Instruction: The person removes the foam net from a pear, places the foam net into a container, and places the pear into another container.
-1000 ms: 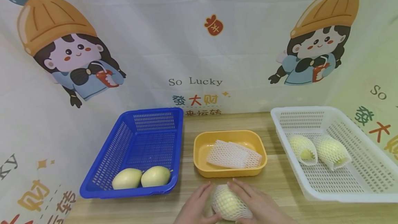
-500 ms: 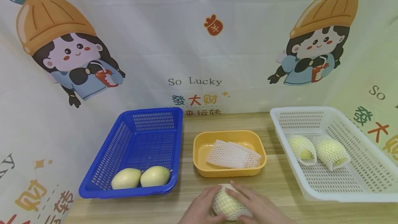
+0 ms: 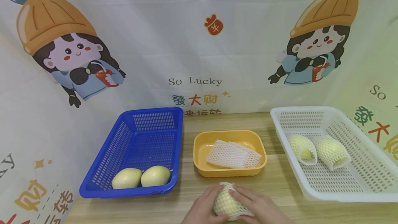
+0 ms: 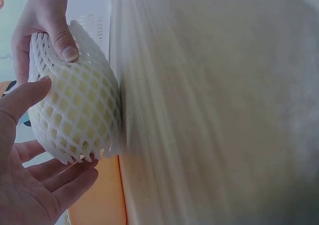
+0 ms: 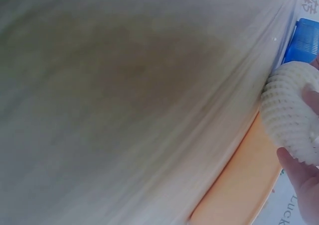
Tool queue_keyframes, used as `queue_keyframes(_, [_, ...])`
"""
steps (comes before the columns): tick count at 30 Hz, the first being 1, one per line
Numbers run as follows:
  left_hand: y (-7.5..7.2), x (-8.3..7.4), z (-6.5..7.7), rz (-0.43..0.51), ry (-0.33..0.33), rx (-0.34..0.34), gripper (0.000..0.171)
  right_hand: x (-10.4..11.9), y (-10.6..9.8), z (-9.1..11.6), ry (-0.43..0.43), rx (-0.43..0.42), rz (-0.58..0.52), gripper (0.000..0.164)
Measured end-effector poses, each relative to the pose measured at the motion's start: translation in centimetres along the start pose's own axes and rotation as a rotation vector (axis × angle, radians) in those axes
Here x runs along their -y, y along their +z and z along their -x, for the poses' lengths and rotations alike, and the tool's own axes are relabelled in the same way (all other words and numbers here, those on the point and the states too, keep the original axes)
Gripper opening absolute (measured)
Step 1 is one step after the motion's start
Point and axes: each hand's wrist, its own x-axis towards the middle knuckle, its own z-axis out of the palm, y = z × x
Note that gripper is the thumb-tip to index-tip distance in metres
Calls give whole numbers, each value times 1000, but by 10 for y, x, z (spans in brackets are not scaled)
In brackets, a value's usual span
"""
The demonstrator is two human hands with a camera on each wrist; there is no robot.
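Both hands: left hand (image 3: 203, 206) and right hand (image 3: 259, 207) grasp the netted fruit (image 3: 227, 202), bottom centre.
Hidden: wrists cut off; fruit's underside covered.

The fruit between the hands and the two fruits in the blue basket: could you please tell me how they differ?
The fruit between the hands wears a white foam net sleeve; the two fruits in the blue basket are bare and smooth. The first rests on the wooden table, held by the left hand and right hand; the others lie side by side, touching, untouched by hands, at the blue basket's near end. All are pale yellow-green and oval.
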Motion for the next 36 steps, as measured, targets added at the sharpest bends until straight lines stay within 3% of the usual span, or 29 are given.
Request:
queue_keyframes(11, [2, -1, 0, 25, -18, 2, 69, -2, -1, 4, -98, -132, 42, 57])
queue_keyframes(14, [3, -1, 0, 21, -21, 3, 69, 1, -3, 4, -41, -102, 44, 59])
queue_keyframes(18, [3, -2, 0, 7, -24, -3, 70, 5, -5, 3, 53, 7, 19, 65])
queue_keyframes(21, [3, -3, -1, 3, -31, -3, 70, 5, -5, 2, 48, 60, 24, 65])
queue_keyframes(25, [2, -5, -1, 13, -39, 4, 70, 5, -5, 2, 31, 67, 29, 63])
queue_keyframes(30, [4, -4, -3, 6, 1, -10, 72, 5, -5, 3, 4, 2, 0, 61])
queue_keyframes(36, [6, -2, -2, -38, 59, -51, 70, 2, -5, 4, -80, -103, 68, 57])
